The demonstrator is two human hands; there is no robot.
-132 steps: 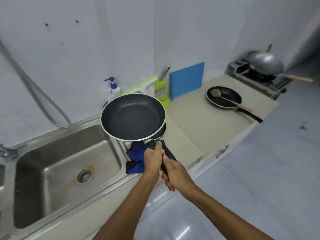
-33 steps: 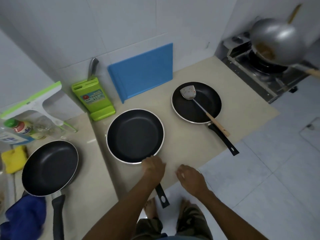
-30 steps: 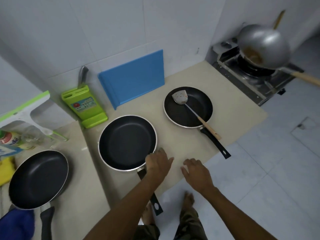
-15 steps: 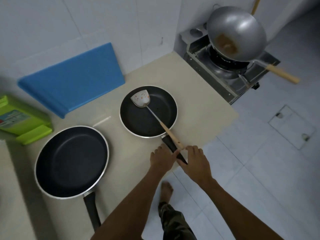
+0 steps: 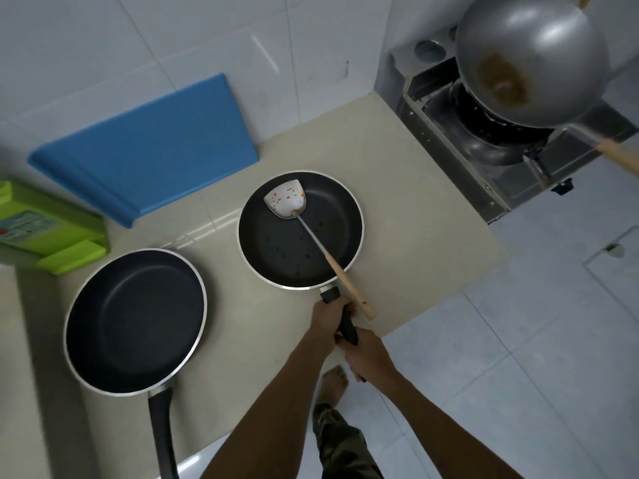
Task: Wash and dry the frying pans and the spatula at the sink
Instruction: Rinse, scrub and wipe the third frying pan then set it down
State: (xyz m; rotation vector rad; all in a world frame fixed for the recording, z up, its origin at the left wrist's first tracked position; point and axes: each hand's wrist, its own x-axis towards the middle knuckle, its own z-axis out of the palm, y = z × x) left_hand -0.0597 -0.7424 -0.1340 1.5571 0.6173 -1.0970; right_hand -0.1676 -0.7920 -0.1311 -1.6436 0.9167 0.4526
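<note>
the left pan (image 5: 135,319) sits on the counter (image 5: 397,236) at 9 o'clock, its black face free of specks, so i judge it already washed and dried. the right pan (image 5: 276,250) shows crumbs, and the spatula (image 5: 340,274) lying in it has orange flecks on its blade. both look unwashed and the sink is out of view, so a good part remains. both hands clamp the right pan's handle (image 5: 345,326): the left hand (image 5: 328,314) near the bowl, the right hand (image 5: 368,354) nearer the end. the bowl lies at 11 o'clock from the hands. the spatula's wooden end pokes over the rim at 1 o'clock of the left hand, held by neither.
</note>
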